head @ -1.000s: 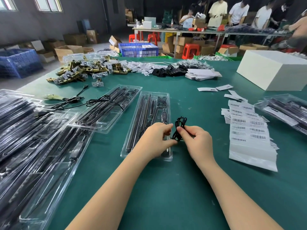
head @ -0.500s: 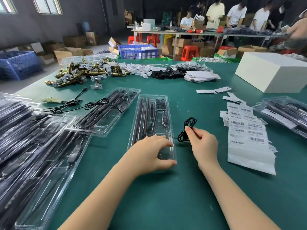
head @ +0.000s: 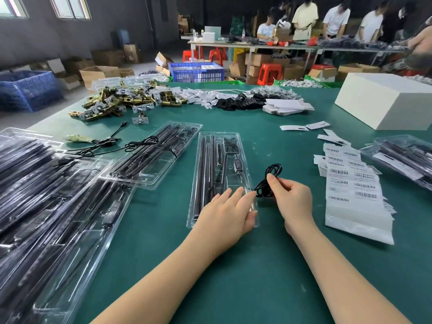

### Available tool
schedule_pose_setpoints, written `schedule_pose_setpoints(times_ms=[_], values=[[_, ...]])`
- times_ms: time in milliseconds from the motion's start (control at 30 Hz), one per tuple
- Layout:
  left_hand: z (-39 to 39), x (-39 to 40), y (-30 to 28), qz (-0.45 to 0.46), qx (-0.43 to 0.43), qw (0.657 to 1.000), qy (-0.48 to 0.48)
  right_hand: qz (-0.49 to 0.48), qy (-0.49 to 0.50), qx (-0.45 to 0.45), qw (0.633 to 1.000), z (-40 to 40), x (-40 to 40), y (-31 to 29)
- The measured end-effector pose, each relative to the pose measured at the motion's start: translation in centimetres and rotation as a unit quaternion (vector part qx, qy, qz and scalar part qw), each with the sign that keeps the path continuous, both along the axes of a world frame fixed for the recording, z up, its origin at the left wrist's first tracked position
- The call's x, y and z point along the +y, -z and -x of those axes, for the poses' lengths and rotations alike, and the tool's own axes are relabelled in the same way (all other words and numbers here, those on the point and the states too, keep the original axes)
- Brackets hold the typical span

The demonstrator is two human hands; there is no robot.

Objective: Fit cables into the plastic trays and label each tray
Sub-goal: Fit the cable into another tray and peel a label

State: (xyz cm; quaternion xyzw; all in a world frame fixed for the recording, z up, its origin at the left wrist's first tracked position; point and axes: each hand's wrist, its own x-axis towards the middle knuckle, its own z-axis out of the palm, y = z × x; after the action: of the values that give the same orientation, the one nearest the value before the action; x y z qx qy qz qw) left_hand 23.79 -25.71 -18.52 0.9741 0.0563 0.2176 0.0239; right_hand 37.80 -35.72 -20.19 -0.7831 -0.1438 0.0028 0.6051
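A clear plastic tray [head: 205,146] lies lengthwise in front of me on the green table, with black rods and a small controller in it. My left hand [head: 228,212] rests flat on the tray's near end, fingers straight. Just right of the tray, my right hand [head: 293,198] pinches a coiled black cable [head: 268,180], which hangs in loops above the table and runs toward the tray. Sheets of barcode labels [head: 353,183] lie to the right of my right hand.
Stacks of filled clear trays [head: 46,195] cover the left side, one more tray [head: 154,155] with a loose cable beside them. Another tray pile [head: 404,157] lies at the far right. A white box [head: 385,101], brass hardware [head: 117,101] and people at a far bench are beyond.
My left hand let go of the cable and came down flat on the tray's near end. My right hand carried the coiled cable a little to the right.
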Motion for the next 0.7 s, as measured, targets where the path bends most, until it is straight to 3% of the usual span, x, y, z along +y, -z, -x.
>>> schedule_pose_setpoints(times_ms=[300, 700], values=[[0.1, -0.1, -0.2, 0.03, 0.009, 0.999, -0.007, 0.068, -0.018, -0.011, 0.997, -1.6, 0.7, -2.3], [0.2, -0.2, -0.4, 0.074, -0.01, 0.997, 0.0, 0.144, -0.138, 0.137, 0.97, -2.0, 2.0, -2.7]])
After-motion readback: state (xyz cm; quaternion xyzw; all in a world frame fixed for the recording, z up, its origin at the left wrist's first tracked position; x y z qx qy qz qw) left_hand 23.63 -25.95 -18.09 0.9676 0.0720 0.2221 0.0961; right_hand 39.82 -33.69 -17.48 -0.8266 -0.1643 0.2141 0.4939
